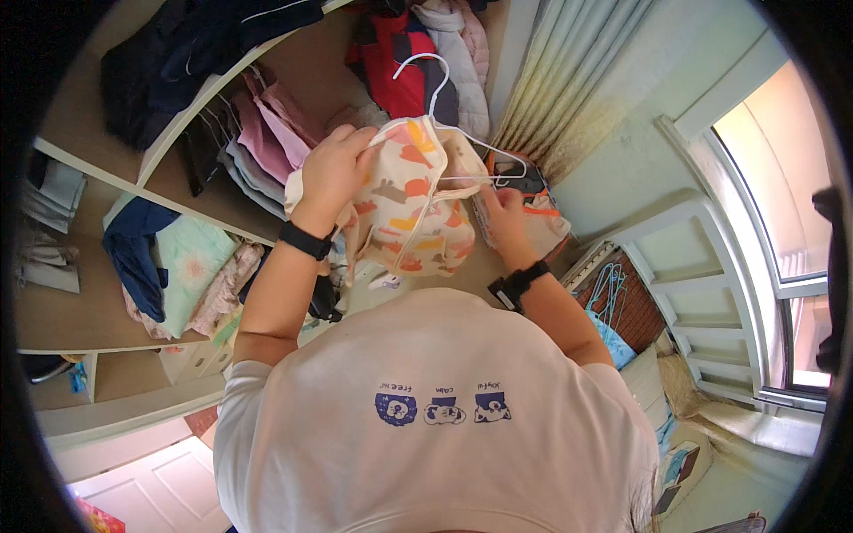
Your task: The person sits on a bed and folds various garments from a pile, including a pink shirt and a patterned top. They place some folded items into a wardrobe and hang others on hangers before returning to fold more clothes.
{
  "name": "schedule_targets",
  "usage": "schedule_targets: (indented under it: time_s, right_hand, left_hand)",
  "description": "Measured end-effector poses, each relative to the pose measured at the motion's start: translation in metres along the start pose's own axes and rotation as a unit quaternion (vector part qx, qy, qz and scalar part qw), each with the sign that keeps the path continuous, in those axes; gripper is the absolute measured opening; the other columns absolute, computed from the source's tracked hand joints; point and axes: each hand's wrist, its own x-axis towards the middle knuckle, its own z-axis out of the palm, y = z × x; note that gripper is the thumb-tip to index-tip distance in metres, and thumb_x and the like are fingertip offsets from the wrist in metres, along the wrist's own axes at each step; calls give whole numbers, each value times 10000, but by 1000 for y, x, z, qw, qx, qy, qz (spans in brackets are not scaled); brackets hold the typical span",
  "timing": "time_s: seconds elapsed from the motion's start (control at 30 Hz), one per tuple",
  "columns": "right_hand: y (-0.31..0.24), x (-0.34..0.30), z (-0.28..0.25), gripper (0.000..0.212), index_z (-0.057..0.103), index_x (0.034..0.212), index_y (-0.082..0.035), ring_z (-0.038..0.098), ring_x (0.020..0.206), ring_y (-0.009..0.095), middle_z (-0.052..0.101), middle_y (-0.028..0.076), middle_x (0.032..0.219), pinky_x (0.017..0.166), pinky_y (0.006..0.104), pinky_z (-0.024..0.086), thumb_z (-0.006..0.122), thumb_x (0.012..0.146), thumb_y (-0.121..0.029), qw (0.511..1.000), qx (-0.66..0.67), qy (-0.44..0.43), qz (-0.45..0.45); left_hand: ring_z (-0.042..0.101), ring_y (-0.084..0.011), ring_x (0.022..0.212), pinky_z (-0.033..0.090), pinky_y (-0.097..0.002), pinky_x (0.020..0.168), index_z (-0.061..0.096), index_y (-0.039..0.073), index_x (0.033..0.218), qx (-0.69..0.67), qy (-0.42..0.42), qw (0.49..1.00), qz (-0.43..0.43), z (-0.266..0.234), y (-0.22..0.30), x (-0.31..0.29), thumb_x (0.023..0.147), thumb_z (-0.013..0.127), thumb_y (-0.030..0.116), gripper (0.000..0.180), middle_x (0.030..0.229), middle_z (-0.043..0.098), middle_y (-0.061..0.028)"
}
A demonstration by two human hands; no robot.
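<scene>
A cream child's jacket with orange, yellow and brown printed shapes hangs before me, partly on a white hanger. One arm of the hanger is inside the left side of the jacket, while its right end pokes out bare. My left hand is closed on the jacket's left shoulder, fingers bent over the cloth. By the right end of the hanger, my right hand pinches the edge of the jacket's other front. The fingertips there are partly hidden.
Open wardrobe shelves run along the left, with pink garments on hangers and folded clothes. Red and white coats hang ahead. Bags, a bed frame and blue hangers are at the right.
</scene>
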Motion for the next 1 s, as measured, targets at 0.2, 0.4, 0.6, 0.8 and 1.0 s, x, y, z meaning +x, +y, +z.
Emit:
schedule_targets:
  time_s: [0.2,0.4,0.6,0.8,1.0]
  right_hand:
    - [28,26,41,367,539,1182,-31,594,1004,193,607,78,1089,861,311,462,636,920,-268,939,155,-256,167]
    - [26,23,51,279,466,1265,-41,591,1111,272,560,127,1260,967,401,480,473,993,-102,829,498,-148,207]
    - [2,30,50,190,579,1089,-15,621,876,199,628,75,1018,717,308,505,549,928,-109,878,442,-28,184]
    - [-49,43,35,214,575,1003,26,570,740,176,617,111,893,673,303,468,600,910,-165,992,67,46,-101]
    - [-75,-12,44,192,621,947,-32,620,881,277,645,134,949,777,389,490,670,827,-174,908,-34,-329,-258]
  left_hand:
    - [619,-310,800,497,-396,664,678,119,1040,9,6,1000,19,-24,3,-10,867,647,238,212,858,606,-91]
    - [624,-301,755,501,-400,638,693,119,1018,44,26,999,0,-32,-28,-38,885,641,274,211,833,616,-85]
    - [610,-274,647,492,-381,564,671,134,1033,146,50,988,15,-25,-37,-71,852,663,258,219,760,568,-62]
    - [613,-256,705,497,-376,582,662,166,1044,164,-28,984,56,-6,-26,-82,894,570,232,188,762,558,-53]
    - [632,-324,863,512,-403,717,679,114,1042,-3,85,986,-144,16,-37,-61,934,568,314,253,947,657,-105]
